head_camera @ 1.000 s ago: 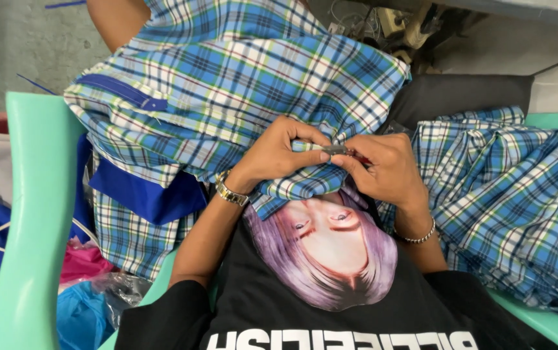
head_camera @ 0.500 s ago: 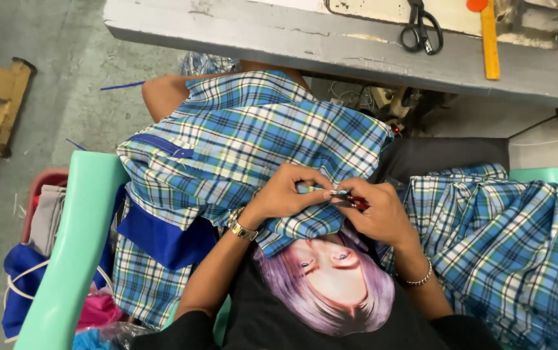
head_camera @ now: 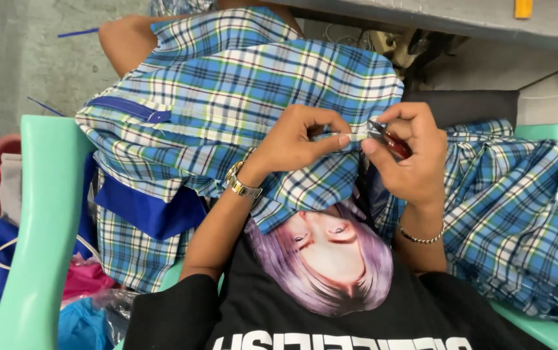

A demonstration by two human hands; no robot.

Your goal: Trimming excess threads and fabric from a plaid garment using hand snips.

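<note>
Over lap, curled hands (head_camera: 298, 139) pinch plaid cloth (head_camera: 246, 104).

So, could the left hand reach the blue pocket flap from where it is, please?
Probably yes: the left hand pinches the plaid cloth near the flap, and only open fabric lies between.

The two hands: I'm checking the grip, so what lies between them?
In the head view, a narrow pale strip of the plaid fabric spans from the left hand to the right hand, which also holds a small red-handled tool.
</note>
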